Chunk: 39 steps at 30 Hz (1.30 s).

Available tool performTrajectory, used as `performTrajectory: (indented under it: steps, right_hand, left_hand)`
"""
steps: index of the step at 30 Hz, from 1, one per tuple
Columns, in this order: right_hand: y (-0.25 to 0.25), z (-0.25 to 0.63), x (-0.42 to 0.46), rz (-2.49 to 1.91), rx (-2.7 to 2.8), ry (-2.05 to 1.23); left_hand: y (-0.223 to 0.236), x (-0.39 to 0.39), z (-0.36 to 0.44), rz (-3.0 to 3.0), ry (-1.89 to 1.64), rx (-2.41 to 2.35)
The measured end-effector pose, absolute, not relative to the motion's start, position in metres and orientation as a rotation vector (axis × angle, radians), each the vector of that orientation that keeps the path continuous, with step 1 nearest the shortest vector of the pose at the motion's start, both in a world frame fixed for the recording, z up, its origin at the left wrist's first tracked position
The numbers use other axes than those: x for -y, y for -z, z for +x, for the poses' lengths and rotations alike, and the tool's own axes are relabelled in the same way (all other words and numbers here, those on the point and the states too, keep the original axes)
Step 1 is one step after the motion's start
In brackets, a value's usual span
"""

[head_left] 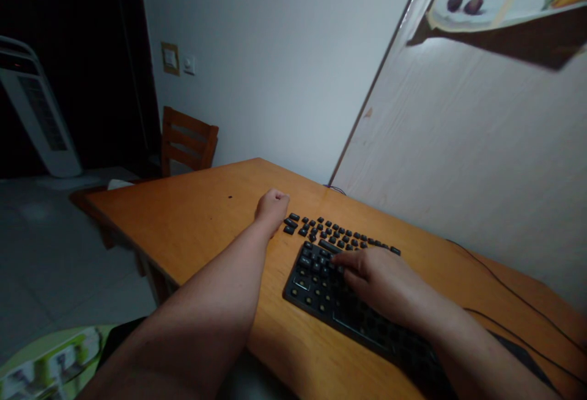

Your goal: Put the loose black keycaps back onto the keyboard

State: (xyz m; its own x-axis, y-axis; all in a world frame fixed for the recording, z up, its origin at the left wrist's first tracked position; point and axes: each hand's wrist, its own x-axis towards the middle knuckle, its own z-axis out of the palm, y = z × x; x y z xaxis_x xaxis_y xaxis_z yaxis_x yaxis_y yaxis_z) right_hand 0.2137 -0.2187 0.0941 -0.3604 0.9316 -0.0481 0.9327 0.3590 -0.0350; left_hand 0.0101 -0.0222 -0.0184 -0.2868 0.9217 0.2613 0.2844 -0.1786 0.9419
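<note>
A black keyboard [293, 293] lies at an angle near the table's front edge, its upper left keys capped and other positions showing bare switches. My right hand [378, 274] reaches over it, fingers closed at a keycap [334, 259] in the capped area; the fingertips partly cover that cap. Loose black keycaps [342, 229] lie in rough rows behind the keyboard. Beside their left end, my left hand [273, 207] is curled into a loose fist above the table. What its fingers hold, if anything, is hidden.
The wooden table [192, 216] meets a pale wall at the back. A small dark piece [230, 197] lies on its left part. Cables [499, 271] run across the right side. A wooden chair [188, 140] stands beyond, and a green round stool [18, 357] is at lower left.
</note>
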Motion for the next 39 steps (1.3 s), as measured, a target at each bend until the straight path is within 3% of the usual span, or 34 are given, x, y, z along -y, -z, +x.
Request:
performTrajectory:
  steps: [39]
  right_hand:
    - [-0.095,0.208,0.230,1.641,-2.576,0.024]
  left_hand:
    - [0.016,0.025,0.010,1.385,-1.502,-1.534]
